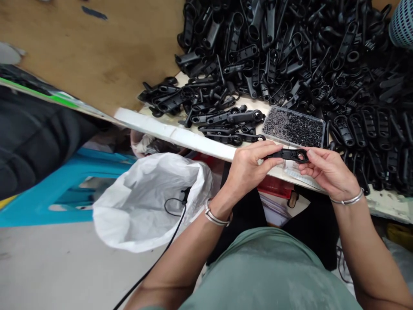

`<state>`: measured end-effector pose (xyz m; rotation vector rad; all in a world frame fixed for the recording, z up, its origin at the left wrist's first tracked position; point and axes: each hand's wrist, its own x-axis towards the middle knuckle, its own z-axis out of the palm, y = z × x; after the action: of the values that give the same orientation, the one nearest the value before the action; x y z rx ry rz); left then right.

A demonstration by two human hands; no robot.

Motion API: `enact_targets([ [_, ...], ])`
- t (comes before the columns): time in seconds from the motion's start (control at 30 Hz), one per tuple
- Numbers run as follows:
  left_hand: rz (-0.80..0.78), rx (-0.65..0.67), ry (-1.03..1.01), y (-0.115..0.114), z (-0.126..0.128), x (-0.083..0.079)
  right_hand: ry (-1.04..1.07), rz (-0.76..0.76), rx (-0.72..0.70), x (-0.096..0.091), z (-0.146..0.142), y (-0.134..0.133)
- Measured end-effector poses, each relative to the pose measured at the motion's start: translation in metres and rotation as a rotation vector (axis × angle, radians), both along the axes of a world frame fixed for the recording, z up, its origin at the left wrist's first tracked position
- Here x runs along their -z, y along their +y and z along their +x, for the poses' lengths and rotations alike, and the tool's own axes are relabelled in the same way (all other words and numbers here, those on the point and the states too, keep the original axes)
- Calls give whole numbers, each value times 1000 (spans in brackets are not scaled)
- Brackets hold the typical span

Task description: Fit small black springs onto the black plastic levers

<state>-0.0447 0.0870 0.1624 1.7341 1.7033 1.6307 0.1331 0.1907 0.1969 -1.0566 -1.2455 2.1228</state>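
Between my two hands lies a long black plastic part (288, 154), held level, with a hollow ribbed side up and a round hole at its right end. My left hand (253, 163) pinches its left end between thumb and fingers. The thumb and forefinger of my right hand (331, 170) close on the end by the hole. Whether a small piece is also in the right fingertips, I cannot tell. Just beyond the part stands a clear plastic box (323, 134) filled with tiny black and grey pieces.
A large heap of similar black parts (267, 60) covers the table's back and right, with a smaller pile (226, 120) at left. A white sack (112, 206) stands open below the table edge (174, 133). A blue stool (74, 185) and blue basket (403, 26) flank the area.
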Motion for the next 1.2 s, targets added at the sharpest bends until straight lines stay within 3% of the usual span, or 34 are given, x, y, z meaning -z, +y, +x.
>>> enact_targets([
  [0.33,-4,-69,54,-1,12,6,-12,35,31,13,6,0],
  [0.7,33,-77,127,-1,23,2,-23,0,35,7,4,-6],
  [1.2,158,-245,240,-5,38,8,85,-67,199,16,-10,-19],
])
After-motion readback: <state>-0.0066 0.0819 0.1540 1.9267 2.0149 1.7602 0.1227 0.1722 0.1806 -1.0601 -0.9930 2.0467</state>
